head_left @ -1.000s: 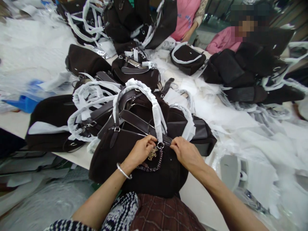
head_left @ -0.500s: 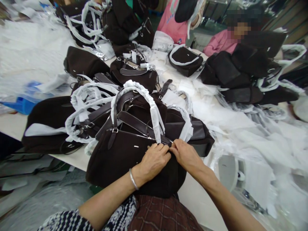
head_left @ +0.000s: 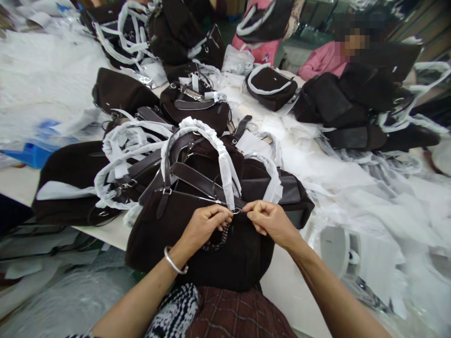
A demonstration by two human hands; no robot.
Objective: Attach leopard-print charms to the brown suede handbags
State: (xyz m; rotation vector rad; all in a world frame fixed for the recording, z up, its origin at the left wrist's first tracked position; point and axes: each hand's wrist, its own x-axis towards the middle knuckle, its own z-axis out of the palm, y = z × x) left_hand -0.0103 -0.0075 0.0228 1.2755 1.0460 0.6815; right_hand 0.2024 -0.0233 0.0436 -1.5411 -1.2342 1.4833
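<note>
A dark brown handbag [head_left: 169, 239] leans upright at the table's edge against my lap, its handle [head_left: 195, 124] wrapped in white paper. At the bag's top edge, my left hand [head_left: 207, 227] is closed in a pinch on a small chain [head_left: 223, 237], which hangs down the bag's front. Just to its right, my right hand [head_left: 270, 221] is closed too, with thumb and forefinger at a small metal ring [head_left: 236, 212] between the hands. What exactly the fingertips grip is partly hidden. The zip [head_left: 197, 196] runs along the bag's opening left of the ring.
More dark bags [head_left: 70, 183] lie to the left, behind and at the far right [head_left: 352, 103]. White wrapping sheets [head_left: 373, 197] cover the table's right side. A blue object [head_left: 33, 152] lies at the left. A person in pink [head_left: 322, 61] is across the table.
My hands have drawn a little apart, the left moving leftward and down. The ring and hanging chain now show between and below them. In the background, a held bag has shifted.
</note>
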